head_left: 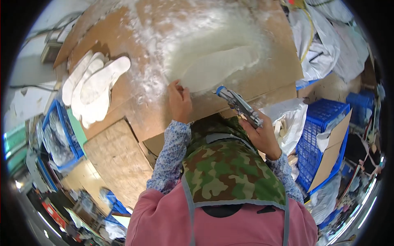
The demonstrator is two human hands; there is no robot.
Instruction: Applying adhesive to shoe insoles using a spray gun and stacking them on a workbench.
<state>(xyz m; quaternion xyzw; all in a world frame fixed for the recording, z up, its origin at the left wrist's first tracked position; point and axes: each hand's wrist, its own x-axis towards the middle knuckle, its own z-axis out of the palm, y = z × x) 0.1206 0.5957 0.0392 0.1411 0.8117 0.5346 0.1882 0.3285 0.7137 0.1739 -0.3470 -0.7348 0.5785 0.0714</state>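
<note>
A pale, insole-shaped piece lies on a brown cardboard sheet dusted with white, its edges blurred by a whitish haze. My left hand is at the piece's near left end, with thumb and curled fingers closed about its edge. In my right hand is a metal spray gun with a blue tip, pointing up and left toward the piece. My fingers wrap its handle, which they mostly hide. Several white insoles lie overlapping on the cardboard's left side.
A wooden board is left of my left arm, near a blue crate of plastic bags. On the right stand a white sack with pale pieces inside and a blue basket. A yellow hose hangs at the far right.
</note>
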